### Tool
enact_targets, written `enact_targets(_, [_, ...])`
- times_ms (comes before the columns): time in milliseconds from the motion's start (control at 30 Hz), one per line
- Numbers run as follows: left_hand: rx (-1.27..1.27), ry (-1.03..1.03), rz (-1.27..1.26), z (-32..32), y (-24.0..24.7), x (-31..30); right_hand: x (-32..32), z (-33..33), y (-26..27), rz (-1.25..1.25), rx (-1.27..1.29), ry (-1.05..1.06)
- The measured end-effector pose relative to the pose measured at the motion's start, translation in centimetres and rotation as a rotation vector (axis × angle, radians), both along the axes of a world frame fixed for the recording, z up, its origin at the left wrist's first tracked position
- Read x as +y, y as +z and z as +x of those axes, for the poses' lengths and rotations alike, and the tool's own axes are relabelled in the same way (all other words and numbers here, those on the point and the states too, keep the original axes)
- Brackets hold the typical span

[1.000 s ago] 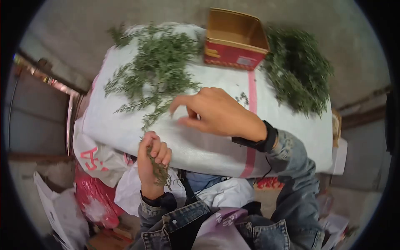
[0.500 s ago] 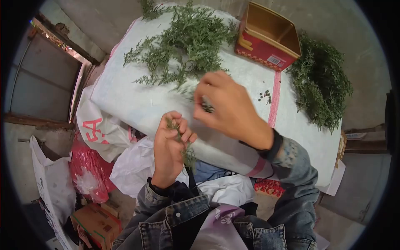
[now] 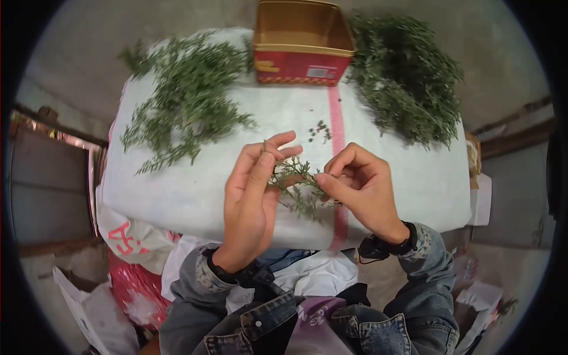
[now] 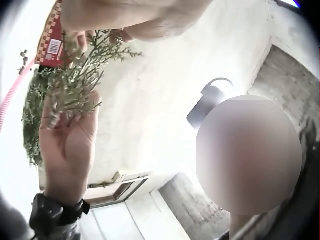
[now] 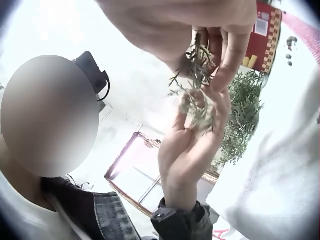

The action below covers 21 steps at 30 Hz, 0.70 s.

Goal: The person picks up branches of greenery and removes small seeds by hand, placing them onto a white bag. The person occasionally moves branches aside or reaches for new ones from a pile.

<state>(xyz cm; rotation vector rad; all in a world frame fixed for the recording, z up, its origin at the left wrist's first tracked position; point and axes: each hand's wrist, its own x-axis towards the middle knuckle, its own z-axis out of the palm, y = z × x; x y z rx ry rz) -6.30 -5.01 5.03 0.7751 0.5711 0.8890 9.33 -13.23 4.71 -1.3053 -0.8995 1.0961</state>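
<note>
A leafy green sprig point(image 3: 300, 186) spans the gap between my two hands above the white sack. My left hand point(image 3: 251, 198) pinches it at the left between thumb and index finger, the other fingers spread. On the right, my right hand point(image 3: 367, 189) pinches the same sprig with thumb and curled fingers. From the left wrist, the sprig point(image 4: 80, 75) overlaps the right palm point(image 4: 67, 140). In the right wrist view its leaves point(image 5: 200, 65) hang below the right fingers, in front of my left hand point(image 5: 187, 160).
The white sack point(image 3: 177, 201) bears a loose pile of green sprigs point(image 3: 189, 89) at left and a denser pile point(image 3: 408, 83) at right. Between them stands an uncovered red and gold tin point(image 3: 302, 65). Several small dark bits point(image 3: 319, 131) lie in front of it by the pink stripe.
My right hand has come away from the left pile and met the left hand at the sprig. The left hand has risen and moved right over the sack. The head view has shifted.
</note>
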Motion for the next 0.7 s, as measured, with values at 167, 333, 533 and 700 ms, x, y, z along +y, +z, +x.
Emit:
enact_targets(167, [0.101,-0.139,0.163,2.5,-0.9,1.5,-0.4,0.4,-0.3,-0.02,0.387,-0.155])
enact_targets(333, [0.098,-0.292,-0.05,3.4,-1.3,2.5,0.0,0.3,-0.5,-0.009,0.279,-0.043])
enact_targets(533, [0.132,-0.317,-0.21,5.2,-3.0,4.7,3.9,7.7,2.1,-0.23,-0.652,0.373])
enact_targets(700, [0.084,-0.383,-0.318,5.8,-4.6,6.3,6.6,7.4,-1.1,-0.004,-1.42,-0.032])
